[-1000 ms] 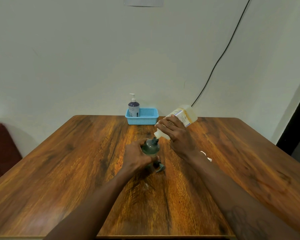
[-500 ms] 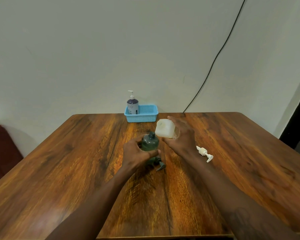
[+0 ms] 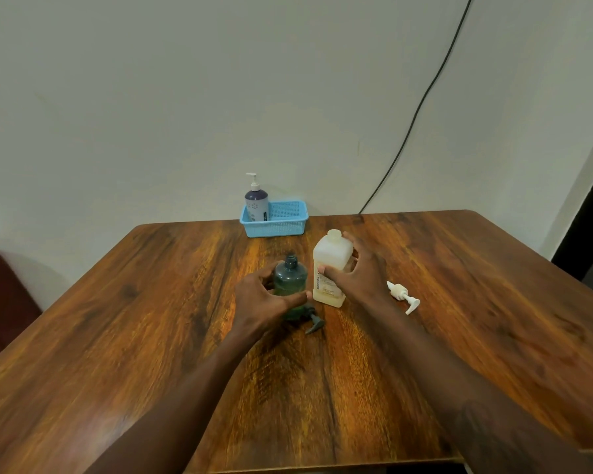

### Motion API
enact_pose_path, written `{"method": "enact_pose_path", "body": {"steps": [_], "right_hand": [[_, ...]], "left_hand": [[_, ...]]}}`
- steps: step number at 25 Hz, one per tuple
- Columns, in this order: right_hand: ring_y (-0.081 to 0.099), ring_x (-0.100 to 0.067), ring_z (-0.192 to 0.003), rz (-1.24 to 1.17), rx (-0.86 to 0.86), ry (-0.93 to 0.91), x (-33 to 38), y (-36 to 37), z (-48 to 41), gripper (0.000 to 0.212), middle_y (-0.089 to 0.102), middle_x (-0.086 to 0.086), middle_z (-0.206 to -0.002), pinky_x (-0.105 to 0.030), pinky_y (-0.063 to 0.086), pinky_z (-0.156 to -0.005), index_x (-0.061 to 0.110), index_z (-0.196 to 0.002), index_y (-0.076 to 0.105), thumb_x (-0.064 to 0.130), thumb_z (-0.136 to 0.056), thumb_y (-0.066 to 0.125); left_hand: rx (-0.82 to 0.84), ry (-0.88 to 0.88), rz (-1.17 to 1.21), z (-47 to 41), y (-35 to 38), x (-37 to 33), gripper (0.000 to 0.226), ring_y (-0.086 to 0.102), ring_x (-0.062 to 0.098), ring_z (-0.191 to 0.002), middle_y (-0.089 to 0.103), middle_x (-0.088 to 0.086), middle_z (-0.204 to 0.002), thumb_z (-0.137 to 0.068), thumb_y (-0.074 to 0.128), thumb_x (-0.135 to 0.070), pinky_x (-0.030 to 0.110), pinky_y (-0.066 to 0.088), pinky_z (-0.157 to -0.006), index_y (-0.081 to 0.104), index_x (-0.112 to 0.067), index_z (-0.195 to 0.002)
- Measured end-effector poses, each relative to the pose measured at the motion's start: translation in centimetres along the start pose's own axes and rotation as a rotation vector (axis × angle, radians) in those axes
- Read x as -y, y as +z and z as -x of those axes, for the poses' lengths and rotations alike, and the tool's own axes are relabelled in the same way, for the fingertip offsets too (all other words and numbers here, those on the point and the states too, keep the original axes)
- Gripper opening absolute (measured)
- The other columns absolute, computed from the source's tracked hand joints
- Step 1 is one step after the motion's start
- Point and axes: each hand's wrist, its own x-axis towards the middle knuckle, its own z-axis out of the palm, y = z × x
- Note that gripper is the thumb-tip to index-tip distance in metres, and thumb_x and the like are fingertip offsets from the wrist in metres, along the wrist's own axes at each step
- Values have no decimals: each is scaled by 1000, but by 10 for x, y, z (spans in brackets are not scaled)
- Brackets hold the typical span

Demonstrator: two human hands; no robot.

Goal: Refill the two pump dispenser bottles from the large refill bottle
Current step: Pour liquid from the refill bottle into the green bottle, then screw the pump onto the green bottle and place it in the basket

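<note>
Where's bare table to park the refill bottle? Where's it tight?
Free: table left of the left hand out to its edge; the near strip between the forearms; the right side beyond the white pump. Crowded: centre, where green bottle, green pump and refill bottle sit close. Far edge holds the blue basket.

On the worktop the left hand grips an uncapped green bottle; the right hand holds the pale refill bottle upright just beside it. A green pump and a white pump lie loose nearby. At the far edge, a purple dispenser stands in a blue basket.
</note>
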Motion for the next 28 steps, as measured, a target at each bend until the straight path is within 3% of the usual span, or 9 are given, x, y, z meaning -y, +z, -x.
{"method": "enact_pose_path", "body": {"steps": [5, 11, 14, 15, 17, 19, 21, 25, 28], "right_hand": [[46, -28, -135, 62, -4, -10, 7, -6, 7, 97, 46, -1, -154, -55, 48, -106, 33, -153, 34, 48, -73, 87], [46, -24, -140, 133, -83, -384, 35, -4, 8, 75, 51, -8, -152, -26, 30, -113, 16, -145, 52, 22, -79, 87], [61, -17, -124, 86, -74, -526, 41, 5, 10, 44, 67, -5, -134, -30, 49, -106, 16, -127, 70, 7, -84, 79], [65, -13, -115, 60, -7, -520, 42, 8, 11, 34, 72, -3, -124, -31, 55, -99, 17, -118, 75, 3, -86, 76], [65, -8, -104, 80, 248, -418, 41, 14, 12, 28, 76, 2, -113, -22, 53, -88, 20, -104, 80, 0, -86, 71], [63, -12, -102, 247, 536, -343, 39, 22, 12, 31, 73, 4, -114, -21, 50, -86, 23, -99, 79, -2, -83, 72], [65, -14, -102, 429, 739, -362, 35, 33, 13, 33, 71, 3, -115, -26, 55, -87, 25, -102, 77, -2, -84, 72], [69, -12, -96, 529, 853, -394, 27, 47, 11, 30, 71, 0, -112, -28, 60, -84, 23, -113, 74, 4, -91, 68], [67, -12, -101, 534, 855, -388, 27, 54, 8, 32, 71, 2, -113, -25, 57, -85, 22, -116, 75, 3, -90, 69]], "left_hand": [[-8, 0, -10, 5, -6, 5, 75, 62, -11, -100, 71, -12, -118, -64, 93, -42, 5, 48, -79, 65, -19, -130], [-5, -13, 3, 11, -19, 4, 68, 62, -11, -99, 68, -18, -113, -65, 93, -37, 11, 51, -86, 65, -26, -126], [-41, -20, -13, 13, -28, 7, 67, 58, -15, -94, 64, -21, -111, -66, 94, -35, 7, 47, -81, 63, -28, -125], [-45, -25, -19, 13, -31, 10, 68, 58, -14, -94, 64, -21, -111, -66, 94, -36, 8, 47, -82, 64, -25, -126], [-51, -26, -29, 13, -37, 18, 71, 63, -8, -99, 68, -18, -115, -65, 93, -40, 16, 53, -89, 66, -22, -127], [-70, -25, -50, 14, -43, 27, 76, 66, 1, -105, 71, -10, -120, -63, 92, -46, 23, 56, -91, 65, -20, -129], [-83, -23, -61, 16, -46, 32, 78, 66, 2, -104, 70, -10, -120, -63, 93, -45, 20, 55, -88, 65, -19, -131], [-78, -38, -27, 19, -52, 33, 73, 61, -14, -97, 65, -25, -109, -64, 94, -37, 7, 48, -82, 62, -29, -129], [-81, -58, -9, 20, -56, 37, 70, 61, -15, -97, 65, -27, -107, -63, 94, -37, 9, 49, -83, 61, -33, -125]]}}
